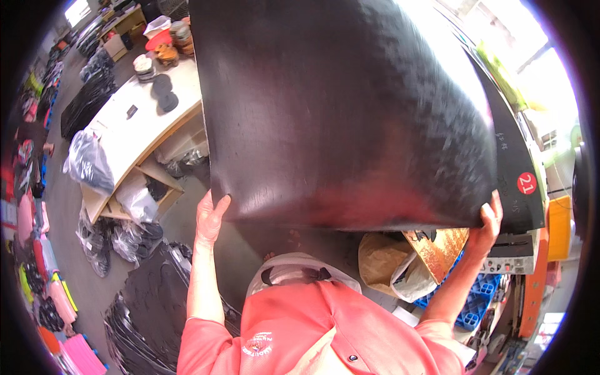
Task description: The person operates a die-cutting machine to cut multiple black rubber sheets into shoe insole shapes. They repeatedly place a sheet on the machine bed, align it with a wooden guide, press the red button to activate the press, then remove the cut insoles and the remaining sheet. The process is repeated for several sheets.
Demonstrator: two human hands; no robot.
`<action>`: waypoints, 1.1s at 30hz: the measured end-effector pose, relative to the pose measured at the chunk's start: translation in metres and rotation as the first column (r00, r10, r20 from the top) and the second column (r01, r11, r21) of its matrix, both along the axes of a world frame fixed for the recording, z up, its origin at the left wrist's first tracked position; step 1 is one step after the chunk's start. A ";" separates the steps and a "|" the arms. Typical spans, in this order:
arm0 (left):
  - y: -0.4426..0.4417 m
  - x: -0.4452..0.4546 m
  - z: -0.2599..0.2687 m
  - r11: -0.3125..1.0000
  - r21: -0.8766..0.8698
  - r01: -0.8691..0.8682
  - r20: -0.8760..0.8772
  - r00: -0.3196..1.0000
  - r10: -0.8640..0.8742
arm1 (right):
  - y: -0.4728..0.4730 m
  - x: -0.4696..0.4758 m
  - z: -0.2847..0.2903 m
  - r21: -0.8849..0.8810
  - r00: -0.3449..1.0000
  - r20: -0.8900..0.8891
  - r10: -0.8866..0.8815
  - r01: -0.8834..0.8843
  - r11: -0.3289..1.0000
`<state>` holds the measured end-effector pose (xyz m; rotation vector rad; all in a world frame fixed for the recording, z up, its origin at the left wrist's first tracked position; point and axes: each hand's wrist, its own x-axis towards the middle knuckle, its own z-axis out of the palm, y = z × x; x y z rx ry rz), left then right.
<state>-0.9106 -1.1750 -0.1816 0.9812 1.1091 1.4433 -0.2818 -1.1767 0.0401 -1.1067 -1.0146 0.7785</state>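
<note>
A large glossy black sheet (323, 122), apparently rubber or plastic, spreads before me and reflects red near its lower edge. At its near left corner my left hand (210, 218) pinches the edge, thumb lying on top. My right hand (487, 222) grips the near right corner, with the fingertips showing over the side edge. The sheet bows upward between and beyond my hands; its far end runs out of view at the top. Behind its right side stands another dark panel (515, 164), bearing a round red sticker (526, 183) and chalk-like writing.
At left is a pale worktable (122, 110) with several black discs (164, 91) and plastic-wrapped bundles (89, 161) about it. A pile of black sheets (154, 290) lies on the floor. To the right are a paper sack (382, 260), a blue plastic pallet (478, 300) and a control box (511, 262).
</note>
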 end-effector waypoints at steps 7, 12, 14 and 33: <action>0.072 0.000 0.018 0.959 -0.278 -0.059 -0.533 0.840 -0.103 | -0.053 -0.033 -0.122 -0.279 0.974 -0.224 0.029 -0.093 0.956; 0.122 -0.023 0.039 0.957 -0.283 0.057 -0.378 0.911 -0.166 | -0.043 -0.051 -0.151 -0.380 0.973 -0.226 0.039 -0.125 0.916; 0.138 -0.032 0.051 0.954 -0.283 0.100 -0.255 0.951 -0.175 | -0.038 -0.057 -0.158 -0.431 0.982 -0.187 0.028 -0.108 0.896; 0.501 -0.072 0.117 0.922 -0.154 0.354 -0.510 0.771 -0.381 | 0.123 -0.256 -0.182 -0.432 0.742 0.295 -0.602 0.666 0.609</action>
